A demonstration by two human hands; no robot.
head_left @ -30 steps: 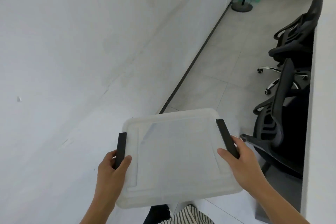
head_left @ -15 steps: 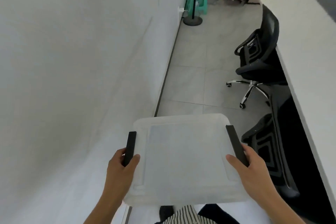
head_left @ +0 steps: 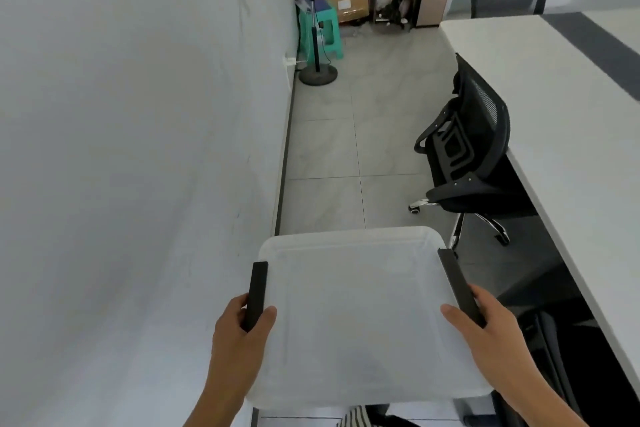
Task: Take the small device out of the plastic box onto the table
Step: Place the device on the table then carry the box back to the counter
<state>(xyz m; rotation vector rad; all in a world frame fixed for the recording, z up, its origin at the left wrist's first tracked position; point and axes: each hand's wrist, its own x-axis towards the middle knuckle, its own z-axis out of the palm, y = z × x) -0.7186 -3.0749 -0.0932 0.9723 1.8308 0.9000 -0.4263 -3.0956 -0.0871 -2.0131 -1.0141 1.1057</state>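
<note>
1. Plastic box (head_left: 363,315), translucent with its lid on, is held in the air over the floor; its contents cannot be made out through the frosted lid.
2. Left hand (head_left: 239,340) has its fingers wrapped round the left black latch (head_left: 257,291).
3. Right hand (head_left: 485,333) grips the right black latch (head_left: 457,284).
4. White surface (head_left: 554,114) runs along the right, a black office chair (head_left: 467,156) tucked beside it.

Likely office — long white desk (head_left: 554,121), mesh swivel chair (head_left: 474,156), tiled floor (head_left: 346,135).
</note>
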